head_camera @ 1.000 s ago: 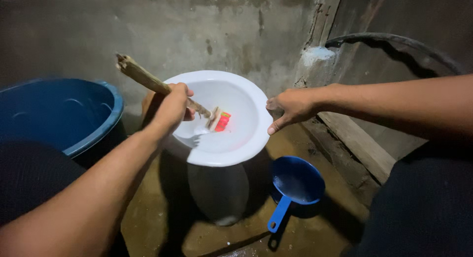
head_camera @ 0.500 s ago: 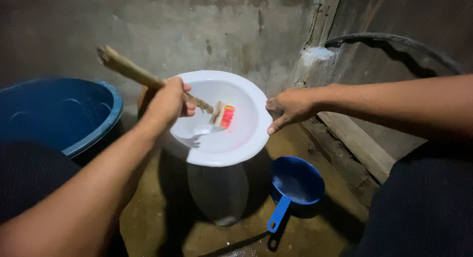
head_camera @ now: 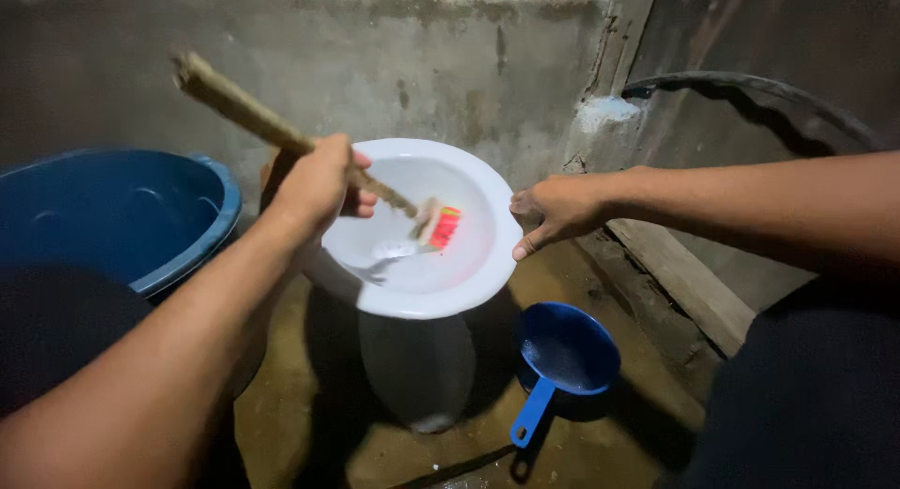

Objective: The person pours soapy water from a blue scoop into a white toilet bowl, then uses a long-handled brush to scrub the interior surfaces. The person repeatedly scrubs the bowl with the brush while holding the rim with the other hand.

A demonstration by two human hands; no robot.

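1. Brush (head_camera: pixel 439 225), with red bristles and a long rough wooden handle (head_camera: pixel 253 114), is held inside the white ceramic bowl (head_camera: pixel 487 255) at the middle of the view, bristles laid against the inner wall at about 2 o'clock.
2. The handle is gripped by the left hand (head_camera: pixel 314 184), fingers wrapped tight around its middle; the free end is angled up toward 10 o'clock, which seems to give leverage for pressing the bristles down.
3. The bowl's rim at 3 o'clock is clasped by the right hand (head_camera: pixel 553 208), thumb and fingers pressed on the edge, apparently to steady it.
4. A blue tub (head_camera: pixel 187 222) is seen at 9 o'clock, near the bowl.
5. A blue dipper (head_camera: pixel 562 353) is set on the wet floor (head_camera: pixel 300 395) at 5 o'clock.
6. A concrete wall (head_camera: pixel 422 58) and a dark hose (head_camera: pixel 750 86) close off the far side; the brush's path is not blocked.
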